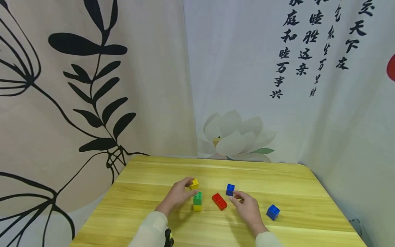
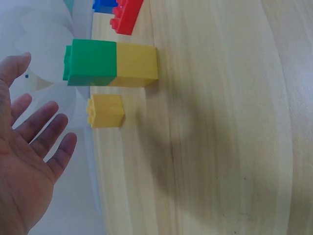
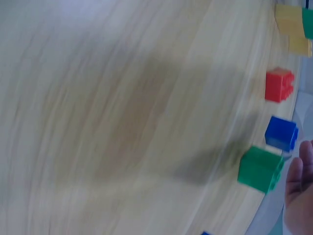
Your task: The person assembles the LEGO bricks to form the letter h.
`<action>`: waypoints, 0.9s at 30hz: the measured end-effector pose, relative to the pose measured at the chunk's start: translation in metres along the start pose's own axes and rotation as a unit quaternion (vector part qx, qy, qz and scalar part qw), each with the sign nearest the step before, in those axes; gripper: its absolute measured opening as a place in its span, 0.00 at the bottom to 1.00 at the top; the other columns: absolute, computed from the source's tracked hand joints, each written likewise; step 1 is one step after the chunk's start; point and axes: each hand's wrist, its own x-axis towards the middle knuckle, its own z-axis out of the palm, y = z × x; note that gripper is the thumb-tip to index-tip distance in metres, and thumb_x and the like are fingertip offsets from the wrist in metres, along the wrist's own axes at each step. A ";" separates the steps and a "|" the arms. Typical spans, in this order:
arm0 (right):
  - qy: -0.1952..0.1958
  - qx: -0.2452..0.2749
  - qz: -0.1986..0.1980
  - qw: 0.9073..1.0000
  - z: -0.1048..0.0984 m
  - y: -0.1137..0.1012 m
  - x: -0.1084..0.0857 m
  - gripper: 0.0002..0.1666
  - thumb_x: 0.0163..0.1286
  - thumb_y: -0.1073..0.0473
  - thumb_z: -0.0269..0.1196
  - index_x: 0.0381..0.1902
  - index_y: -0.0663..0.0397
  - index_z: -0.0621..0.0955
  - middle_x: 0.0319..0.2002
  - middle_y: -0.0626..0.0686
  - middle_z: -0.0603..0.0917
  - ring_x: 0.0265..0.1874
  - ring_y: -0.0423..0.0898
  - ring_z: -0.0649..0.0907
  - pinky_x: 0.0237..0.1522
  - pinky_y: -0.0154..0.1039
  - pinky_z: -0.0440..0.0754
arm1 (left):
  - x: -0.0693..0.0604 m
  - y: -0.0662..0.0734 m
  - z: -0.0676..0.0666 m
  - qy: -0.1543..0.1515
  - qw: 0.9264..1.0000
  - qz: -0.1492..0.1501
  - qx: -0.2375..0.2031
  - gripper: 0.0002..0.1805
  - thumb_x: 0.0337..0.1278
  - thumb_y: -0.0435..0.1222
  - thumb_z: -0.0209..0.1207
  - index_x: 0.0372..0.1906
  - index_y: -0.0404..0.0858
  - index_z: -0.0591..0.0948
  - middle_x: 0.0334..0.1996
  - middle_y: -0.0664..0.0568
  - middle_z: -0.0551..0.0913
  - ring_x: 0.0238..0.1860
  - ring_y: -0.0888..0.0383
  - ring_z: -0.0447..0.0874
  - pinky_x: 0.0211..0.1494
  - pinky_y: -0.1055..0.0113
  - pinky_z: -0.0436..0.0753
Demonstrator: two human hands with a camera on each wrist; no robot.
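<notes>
My left hand (image 1: 179,194) is spread loose, holding 0 blocks, near 1 yellow block (image 2: 108,111) and 1 green block (image 2: 93,62) on a 2nd yellow block (image 2: 137,62). My right hand (image 1: 248,207), loose, holds 0, by a blue block (image 1: 230,189).

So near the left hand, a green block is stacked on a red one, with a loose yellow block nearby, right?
No: the green block is stacked on a yellow block, not a red one, as the left wrist view shows. The left hand and loose yellow block are indeed nearby.
</notes>
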 end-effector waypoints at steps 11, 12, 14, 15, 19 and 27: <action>0.035 -0.042 0.023 0.998 -0.040 0.013 0.001 0.25 0.70 0.47 0.65 0.57 0.57 0.82 0.45 0.53 0.85 0.39 0.47 0.83 0.36 0.42 0.82 | 0.009 0.018 0.008 0.001 1.000 0.028 -0.007 0.32 0.65 0.47 0.63 0.69 0.39 0.71 0.63 0.42 0.76 0.63 0.42 0.72 0.63 0.44 0.73; 0.036 -0.045 0.024 0.998 -0.043 0.014 0.001 0.25 0.70 0.47 0.65 0.57 0.58 0.82 0.46 0.53 0.85 0.40 0.48 0.83 0.37 0.42 0.82 | 0.010 0.019 0.009 0.001 1.000 0.028 -0.005 0.32 0.65 0.47 0.63 0.69 0.39 0.71 0.63 0.43 0.76 0.63 0.42 0.72 0.63 0.44 0.73; 0.039 -0.051 0.028 0.998 -0.049 0.017 0.001 0.26 0.71 0.46 0.64 0.58 0.58 0.82 0.47 0.54 0.85 0.41 0.49 0.83 0.37 0.43 0.82 | 0.011 0.022 0.011 0.002 0.999 0.031 -0.004 0.32 0.65 0.47 0.63 0.69 0.38 0.71 0.63 0.43 0.76 0.63 0.43 0.72 0.63 0.45 0.73; 0.042 -0.054 0.029 0.997 -0.052 0.018 0.001 0.26 0.71 0.46 0.63 0.58 0.58 0.81 0.47 0.55 0.85 0.41 0.49 0.84 0.37 0.43 0.82 | 0.012 0.024 0.012 0.003 0.999 0.035 -0.004 0.31 0.65 0.47 0.63 0.69 0.38 0.71 0.62 0.43 0.76 0.63 0.43 0.72 0.63 0.45 0.73; 0.056 -0.067 0.032 0.996 -0.062 0.023 -0.001 0.26 0.72 0.49 0.63 0.59 0.61 0.80 0.49 0.58 0.84 0.43 0.53 0.84 0.38 0.46 0.82 | 0.014 0.032 0.015 0.001 0.999 0.045 -0.012 0.32 0.66 0.47 0.62 0.69 0.37 0.71 0.63 0.42 0.76 0.64 0.42 0.71 0.63 0.44 0.73; 0.076 -0.080 0.048 0.993 -0.078 0.034 -0.007 0.29 0.72 0.48 0.63 0.61 0.63 0.78 0.54 0.63 0.81 0.47 0.56 0.81 0.37 0.47 0.81 | 0.021 0.045 0.030 0.003 0.999 0.047 -0.012 0.31 0.65 0.47 0.63 0.68 0.40 0.72 0.63 0.44 0.76 0.63 0.42 0.72 0.64 0.45 0.72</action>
